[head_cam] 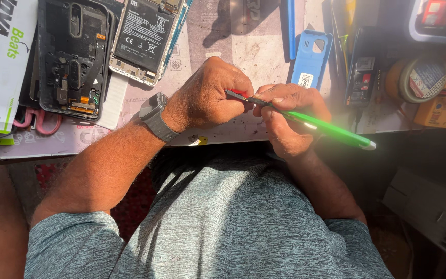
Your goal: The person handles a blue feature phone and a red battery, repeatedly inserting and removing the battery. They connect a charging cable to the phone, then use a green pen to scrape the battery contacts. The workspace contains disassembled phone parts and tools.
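a white cardboard box with black and green lettering lies at the surface's far left. a black battery label shows inside the opened phone. a small white sticker sits on the blue phone cover.

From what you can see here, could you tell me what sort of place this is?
Probably a phone repair bench: an opened phone with its battery bare, a detached back cover, and a green-handled tool in the right hand.

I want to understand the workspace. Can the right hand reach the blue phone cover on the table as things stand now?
Probably yes. The blue phone cover lies uncovered just beyond the right hand, with nothing between them, but that hand holds a green tool, so it is not free.
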